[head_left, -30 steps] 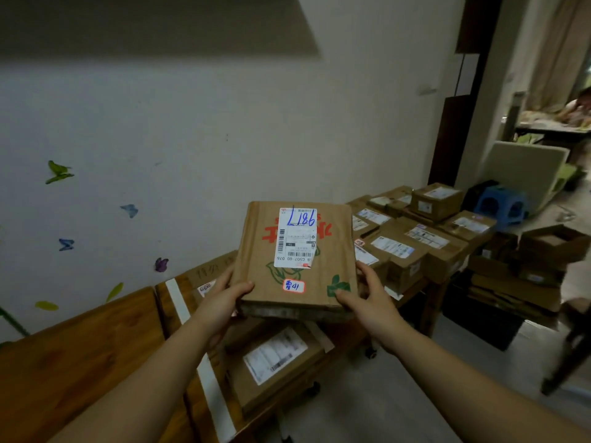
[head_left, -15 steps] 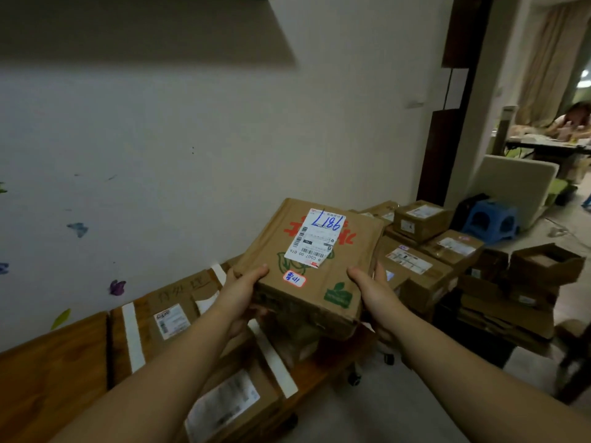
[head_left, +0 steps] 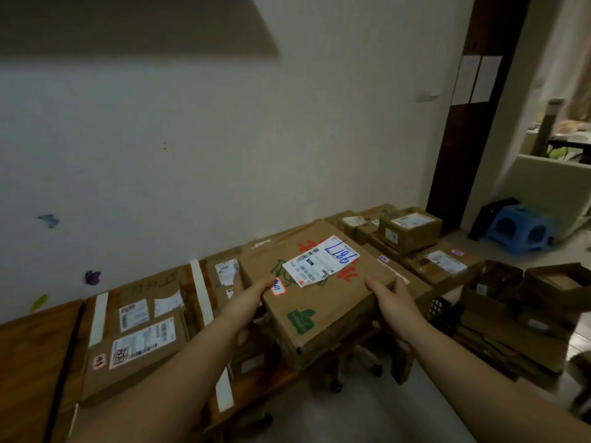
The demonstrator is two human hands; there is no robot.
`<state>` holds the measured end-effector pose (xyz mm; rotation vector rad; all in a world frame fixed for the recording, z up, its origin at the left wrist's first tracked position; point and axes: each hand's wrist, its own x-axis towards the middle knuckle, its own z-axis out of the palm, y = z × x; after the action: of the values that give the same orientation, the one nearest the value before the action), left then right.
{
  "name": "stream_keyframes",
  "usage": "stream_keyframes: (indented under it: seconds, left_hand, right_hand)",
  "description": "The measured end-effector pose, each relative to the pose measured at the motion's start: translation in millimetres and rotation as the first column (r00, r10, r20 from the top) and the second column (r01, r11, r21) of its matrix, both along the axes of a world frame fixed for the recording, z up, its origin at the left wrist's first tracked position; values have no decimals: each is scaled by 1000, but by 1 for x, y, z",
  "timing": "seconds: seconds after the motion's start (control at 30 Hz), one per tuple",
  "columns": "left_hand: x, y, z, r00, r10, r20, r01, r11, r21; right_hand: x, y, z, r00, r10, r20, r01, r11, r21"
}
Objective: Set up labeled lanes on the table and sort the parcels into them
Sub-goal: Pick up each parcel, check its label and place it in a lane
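Parcel [head_left: 319, 302] is hanging tilted just right of the tape strip [head_left: 204, 302], the left hand [head_left: 246, 306] and right hand [head_left: 395, 303] gripping its opposite edges, so it is probably needing levelling, both grips kept, while being lowered label-up right of that strip.

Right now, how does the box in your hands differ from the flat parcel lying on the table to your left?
The held box is gripped by the left hand and right hand and tilted; the flat parcel lies level on the table, untouched. The held box bears red and green print and blue handwriting; the flat parcel's cardboard is plain. Both are brown cardboard with white shipping labels.
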<state>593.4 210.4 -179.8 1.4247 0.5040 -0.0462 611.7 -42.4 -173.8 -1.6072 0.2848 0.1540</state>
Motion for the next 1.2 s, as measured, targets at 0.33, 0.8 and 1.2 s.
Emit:
stream_keyframes:
  seconds: [0.33,0.8,1.2]
  left_hand:
    - [50,-3,-12,998,42,56,-40,998,-41]
    - [135,-105,-26,986,-116,118,102,988,120]
    - [143,-208,-71,999,1,-32,11,920,392]
  right_hand:
    - [40,10,-14,999,30,19,-27,991,-133]
    - [121,-88,-17,992,-12,124,47,959,-281]
    - [192,-185,-76,907,417,64,-336,806,-488]
